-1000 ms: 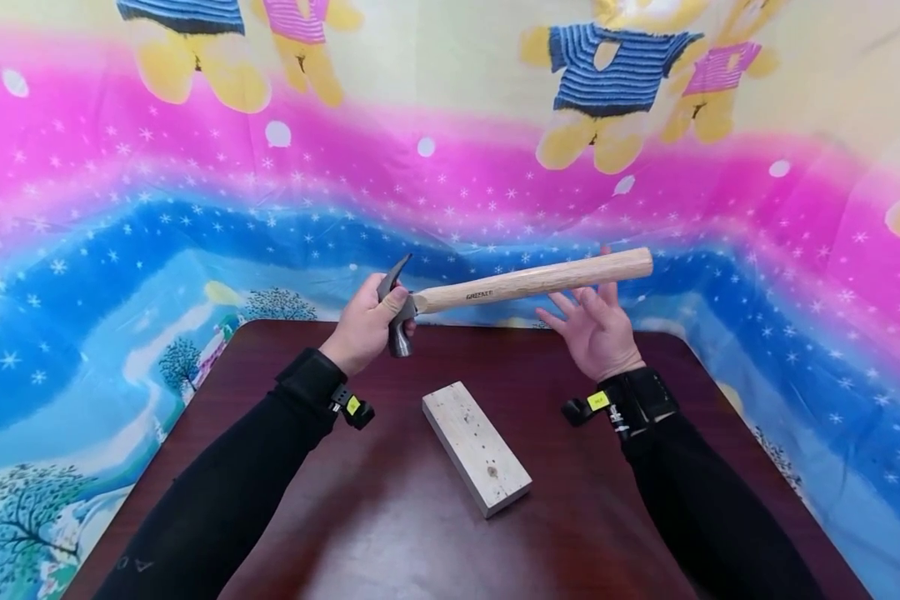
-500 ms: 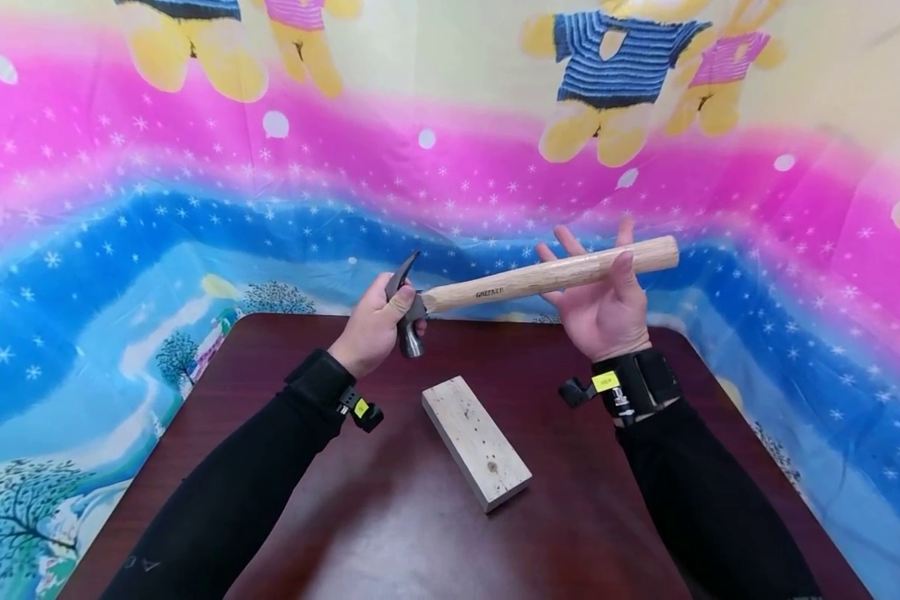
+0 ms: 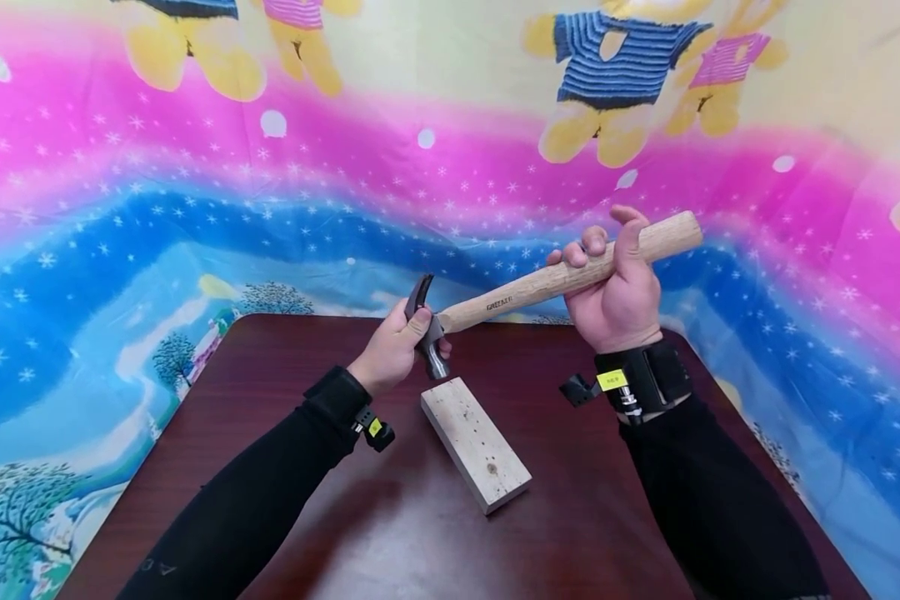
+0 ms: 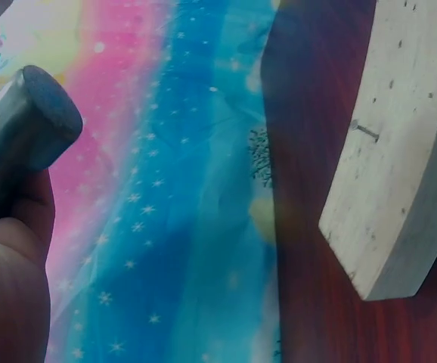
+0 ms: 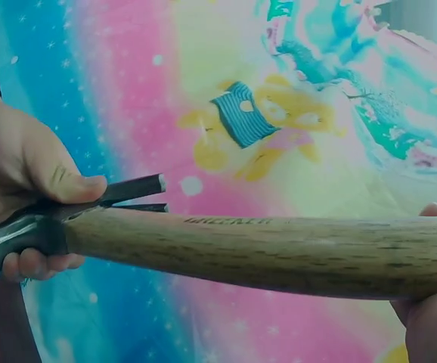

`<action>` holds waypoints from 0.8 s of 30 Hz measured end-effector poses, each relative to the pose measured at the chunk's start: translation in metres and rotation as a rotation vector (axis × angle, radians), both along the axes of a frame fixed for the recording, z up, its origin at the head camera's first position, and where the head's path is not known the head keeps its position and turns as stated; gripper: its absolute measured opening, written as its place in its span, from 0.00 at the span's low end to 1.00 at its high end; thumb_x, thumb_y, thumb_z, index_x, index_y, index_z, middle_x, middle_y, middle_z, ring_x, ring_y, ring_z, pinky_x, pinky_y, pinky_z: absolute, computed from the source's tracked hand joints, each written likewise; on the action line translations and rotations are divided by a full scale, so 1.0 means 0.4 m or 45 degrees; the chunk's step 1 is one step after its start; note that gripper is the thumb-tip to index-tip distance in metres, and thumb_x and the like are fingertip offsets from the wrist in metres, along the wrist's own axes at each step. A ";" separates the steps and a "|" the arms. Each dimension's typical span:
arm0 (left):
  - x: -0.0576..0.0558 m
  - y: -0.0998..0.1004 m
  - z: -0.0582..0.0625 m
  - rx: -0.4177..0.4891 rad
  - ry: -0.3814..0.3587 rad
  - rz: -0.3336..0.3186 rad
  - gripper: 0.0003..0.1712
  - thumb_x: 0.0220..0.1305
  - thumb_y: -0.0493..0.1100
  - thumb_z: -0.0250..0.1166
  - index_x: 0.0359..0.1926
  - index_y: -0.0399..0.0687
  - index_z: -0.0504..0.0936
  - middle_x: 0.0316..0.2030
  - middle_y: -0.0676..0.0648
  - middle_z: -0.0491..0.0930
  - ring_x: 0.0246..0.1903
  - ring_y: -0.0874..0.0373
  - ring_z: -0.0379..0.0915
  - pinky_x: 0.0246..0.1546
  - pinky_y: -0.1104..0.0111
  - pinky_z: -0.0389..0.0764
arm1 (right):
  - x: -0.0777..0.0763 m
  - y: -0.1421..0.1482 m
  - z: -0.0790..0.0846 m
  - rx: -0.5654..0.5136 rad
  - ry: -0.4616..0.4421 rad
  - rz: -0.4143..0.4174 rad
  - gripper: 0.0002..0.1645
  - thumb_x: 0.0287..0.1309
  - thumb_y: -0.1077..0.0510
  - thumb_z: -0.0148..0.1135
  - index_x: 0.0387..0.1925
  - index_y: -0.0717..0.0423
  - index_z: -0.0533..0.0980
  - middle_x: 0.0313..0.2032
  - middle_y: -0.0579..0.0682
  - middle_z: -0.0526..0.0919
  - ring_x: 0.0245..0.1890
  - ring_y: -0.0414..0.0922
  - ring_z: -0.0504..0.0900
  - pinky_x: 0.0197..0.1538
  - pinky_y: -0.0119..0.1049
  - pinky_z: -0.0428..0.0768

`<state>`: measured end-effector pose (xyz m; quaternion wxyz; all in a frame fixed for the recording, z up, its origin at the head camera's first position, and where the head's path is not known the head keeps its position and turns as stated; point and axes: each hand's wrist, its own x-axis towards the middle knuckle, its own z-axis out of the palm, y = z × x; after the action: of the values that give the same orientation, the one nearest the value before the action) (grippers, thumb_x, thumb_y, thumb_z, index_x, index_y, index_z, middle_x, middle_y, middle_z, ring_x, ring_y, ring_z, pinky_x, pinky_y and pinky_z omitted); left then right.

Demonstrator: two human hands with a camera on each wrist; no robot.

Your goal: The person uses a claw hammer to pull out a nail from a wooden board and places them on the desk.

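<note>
A claw hammer [image 3: 521,290] with a pale wooden handle and dark metal head is held up over the far part of the table. My left hand [image 3: 388,352] grips it by the head, thumb across the metal. Fingers of my right hand [image 3: 621,302] curl round the handle towards its free end. In the left wrist view the round striking face [image 4: 52,110] juts out beyond the left thumb. Below the head lies a pale wooden block [image 3: 478,446], flat and slanted. A small nail [image 4: 367,131] stands out of its top, among several dark holes.
The dark red-brown table [image 3: 585,500] has rounded far corners. Close behind and beside it hangs a printed cloth [image 3: 420,192] with bears and snowflakes. Each wrist carries a black strap with a small camera.
My right hand has moved up to the handle, and its spread fingers have curled round it. The hammer's head has shifted right and down towards the block, while the handle end has risen.
</note>
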<state>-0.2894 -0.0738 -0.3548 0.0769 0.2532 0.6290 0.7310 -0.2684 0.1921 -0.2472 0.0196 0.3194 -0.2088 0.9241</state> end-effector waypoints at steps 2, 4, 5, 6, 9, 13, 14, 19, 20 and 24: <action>-0.001 0.005 -0.011 0.004 -0.017 -0.015 0.21 0.82 0.48 0.39 0.59 0.33 0.56 0.40 0.35 0.73 0.39 0.48 0.79 0.49 0.51 0.80 | 0.001 -0.003 0.003 0.036 -0.014 -0.056 0.13 0.73 0.49 0.48 0.42 0.56 0.67 0.27 0.54 0.66 0.28 0.51 0.73 0.46 0.49 0.76; -0.002 0.010 -0.022 -0.009 -0.024 -0.038 0.24 0.82 0.49 0.39 0.62 0.31 0.55 0.41 0.33 0.73 0.41 0.47 0.80 0.49 0.52 0.80 | 0.003 -0.004 0.008 0.055 -0.030 -0.086 0.15 0.73 0.48 0.46 0.36 0.57 0.65 0.25 0.53 0.66 0.27 0.50 0.72 0.44 0.47 0.77; -0.002 0.014 -0.028 -0.015 -0.024 -0.052 0.25 0.82 0.49 0.39 0.64 0.31 0.55 0.42 0.32 0.73 0.41 0.46 0.80 0.49 0.52 0.80 | 0.003 -0.003 0.011 0.073 -0.030 -0.103 0.16 0.73 0.48 0.46 0.35 0.57 0.64 0.24 0.53 0.65 0.27 0.50 0.72 0.44 0.46 0.77; -0.002 0.019 -0.033 -0.018 -0.031 -0.069 0.26 0.82 0.49 0.40 0.65 0.31 0.55 0.43 0.30 0.73 0.43 0.45 0.81 0.50 0.51 0.80 | 0.003 -0.002 0.014 0.103 -0.022 -0.137 0.17 0.73 0.47 0.46 0.33 0.56 0.63 0.24 0.52 0.65 0.27 0.49 0.72 0.43 0.45 0.77; 0.000 0.032 -0.047 -0.059 -0.048 -0.111 0.26 0.81 0.50 0.40 0.64 0.31 0.55 0.47 0.28 0.72 0.48 0.42 0.79 0.52 0.51 0.79 | 0.007 -0.001 0.025 0.154 0.017 -0.167 0.19 0.70 0.48 0.52 0.30 0.56 0.62 0.22 0.52 0.63 0.25 0.49 0.70 0.39 0.43 0.76; 0.008 0.040 -0.070 -0.181 -0.052 -0.111 0.21 0.81 0.48 0.42 0.58 0.33 0.57 0.49 0.30 0.73 0.52 0.41 0.78 0.53 0.53 0.78 | 0.016 -0.009 0.029 0.267 0.108 -0.197 0.20 0.66 0.50 0.59 0.29 0.57 0.61 0.22 0.53 0.61 0.23 0.50 0.66 0.36 0.43 0.75; 0.011 0.038 -0.077 -0.219 -0.045 -0.107 0.19 0.81 0.47 0.43 0.56 0.34 0.59 0.50 0.31 0.74 0.53 0.42 0.78 0.54 0.54 0.78 | 0.019 -0.014 0.028 0.293 0.122 -0.199 0.20 0.66 0.51 0.60 0.29 0.57 0.61 0.22 0.53 0.61 0.23 0.50 0.65 0.35 0.44 0.75; 0.009 0.025 -0.098 -0.484 0.100 -0.063 0.15 0.77 0.46 0.54 0.52 0.38 0.67 0.43 0.41 0.81 0.44 0.51 0.82 0.49 0.54 0.81 | 0.029 -0.033 0.028 0.413 0.154 -0.243 0.20 0.66 0.52 0.61 0.30 0.58 0.62 0.21 0.55 0.59 0.21 0.51 0.62 0.32 0.44 0.74; 0.007 0.020 -0.100 -0.553 0.155 -0.035 0.15 0.76 0.47 0.57 0.52 0.40 0.68 0.41 0.43 0.82 0.43 0.54 0.82 0.48 0.54 0.80 | 0.030 -0.036 0.031 0.447 0.161 -0.269 0.20 0.65 0.52 0.61 0.30 0.58 0.62 0.21 0.55 0.59 0.20 0.51 0.62 0.31 0.44 0.73; -0.004 -0.004 -0.118 -0.839 0.331 0.105 0.22 0.69 0.49 0.66 0.56 0.44 0.72 0.43 0.47 0.83 0.44 0.56 0.79 0.48 0.56 0.77 | 0.032 -0.046 0.044 0.621 0.187 -0.401 0.20 0.62 0.49 0.64 0.33 0.58 0.65 0.20 0.56 0.60 0.19 0.50 0.63 0.29 0.43 0.73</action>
<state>-0.2912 -0.0752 -0.4021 0.0442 0.2802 0.8451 0.4531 -0.2557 0.1736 -0.2297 0.1005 0.3445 -0.4696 0.8067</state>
